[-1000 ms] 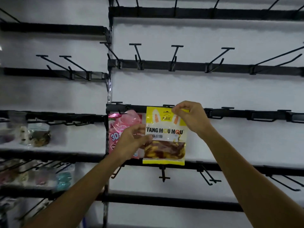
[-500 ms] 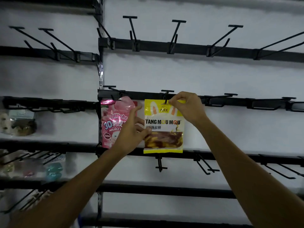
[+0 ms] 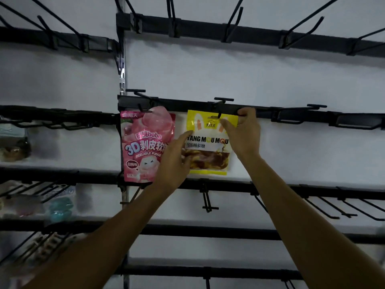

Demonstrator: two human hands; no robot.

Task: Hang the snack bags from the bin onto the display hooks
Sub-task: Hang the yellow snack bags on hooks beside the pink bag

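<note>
A yellow snack bag (image 3: pixel 208 142) with "TANG MOU MOU" print hangs at the middle rail, its top hole on a black hook (image 3: pixel 219 108). My right hand (image 3: pixel 242 134) pinches the bag's top right corner by the hook. My left hand (image 3: pixel 176 161) holds the bag's left edge near the bottom, thumb on its front. A pink snack bag (image 3: pixel 143 147) hangs on the neighbouring hook to the left, partly covered by my left hand. The bin is out of view.
Black rails (image 3: pixel 312 115) with several bare hooks cross the white wall above, below and to the right. Blurred packets (image 3: pixel 14 144) hang on the left panel, with more (image 3: pixel 60 207) lower down. A metal upright (image 3: pixel 122 80) divides the two panels.
The view has moved closer and tilted up. The yellow bag's top hole has slid onto the hook. My right hand stays at the top corner, my left hand at the left edge.
</note>
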